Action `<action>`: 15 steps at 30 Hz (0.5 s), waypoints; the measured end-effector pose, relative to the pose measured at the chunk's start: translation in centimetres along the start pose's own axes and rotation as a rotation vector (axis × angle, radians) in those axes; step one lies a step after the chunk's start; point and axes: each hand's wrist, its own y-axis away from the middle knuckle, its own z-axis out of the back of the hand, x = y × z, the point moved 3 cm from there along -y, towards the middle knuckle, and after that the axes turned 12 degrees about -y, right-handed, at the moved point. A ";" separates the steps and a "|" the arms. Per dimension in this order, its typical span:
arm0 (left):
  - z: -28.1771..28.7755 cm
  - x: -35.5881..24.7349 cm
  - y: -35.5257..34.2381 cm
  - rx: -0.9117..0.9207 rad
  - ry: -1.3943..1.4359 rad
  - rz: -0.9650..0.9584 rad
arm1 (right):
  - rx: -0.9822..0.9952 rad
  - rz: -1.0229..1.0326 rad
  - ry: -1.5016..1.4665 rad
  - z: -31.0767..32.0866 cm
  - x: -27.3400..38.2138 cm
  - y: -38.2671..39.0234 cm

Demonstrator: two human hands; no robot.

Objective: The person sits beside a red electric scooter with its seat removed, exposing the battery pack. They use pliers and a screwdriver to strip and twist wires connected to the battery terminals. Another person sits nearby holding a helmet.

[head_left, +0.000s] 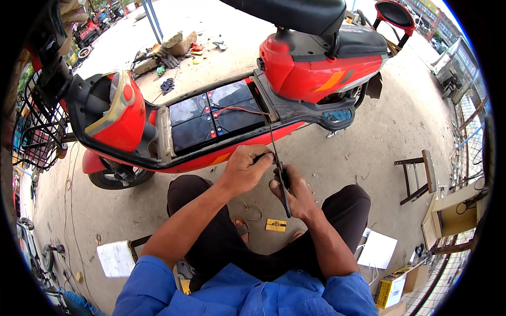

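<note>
Over my knees, in front of a red electric scooter (pixel 179 166), both hands work close together. The left hand (pixel 244 169) is closed, thumb against fingers, on a thin dark wire (pixel 272 134) that runs down from the scooter's battery bay. In my closed right hand (pixel 295 194) is a slim dark hand tool (pixel 285 199) with a long handle; its jaws are too small to make out. Beyond the hands, several black batteries (pixel 184 136) sit in the open floor bay, with red and blue terminals. A red wire (pixel 240 109) crosses them.
A small yellow box (pixel 276 225) lies between my feet. To the right are a wooden stool (pixel 429 171), a white sheet (pixel 378 248) and a yellow carton (pixel 390 290). Left of me is a white-topped seat (pixel 116 259). Rocks (pixel 182 45) and gloves lie behind the scooter.
</note>
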 end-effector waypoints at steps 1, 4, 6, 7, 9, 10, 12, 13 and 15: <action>0.0 0.0 0.0 0.021 -0.013 0.015 | -0.002 -0.015 -0.005 -0.1 0.1 0.1; -0.2 0.7 0.0 0.062 -0.052 0.003 | -0.027 -0.017 0.012 -0.1 -0.5 0.6; -0.6 1.1 -0.1 0.034 -0.019 -0.030 | -0.036 -0.033 0.027 0.0 -0.5 0.8; -0.7 1.1 -0.1 0.023 -0.002 -0.045 | -0.035 -0.059 0.030 0.1 -0.2 1.0; -0.7 0.9 0.0 0.051 0.029 -0.004 | -0.037 -0.077 0.033 0.1 -0.3 1.2; -0.6 0.7 0.0 0.064 0.044 0.014 | -0.042 -0.065 0.034 0.1 -0.7 1.2; -0.5 0.6 -0.1 0.083 0.050 0.029 | -0.045 -0.052 0.043 0.2 -0.9 1.2; -0.5 0.7 0.0 0.090 0.053 0.038 | -0.042 -0.051 0.050 0.1 -1.0 1.3; -0.4 0.6 0.0 0.076 0.064 0.034 | -0.045 -0.044 0.049 0.1 -1.2 1.3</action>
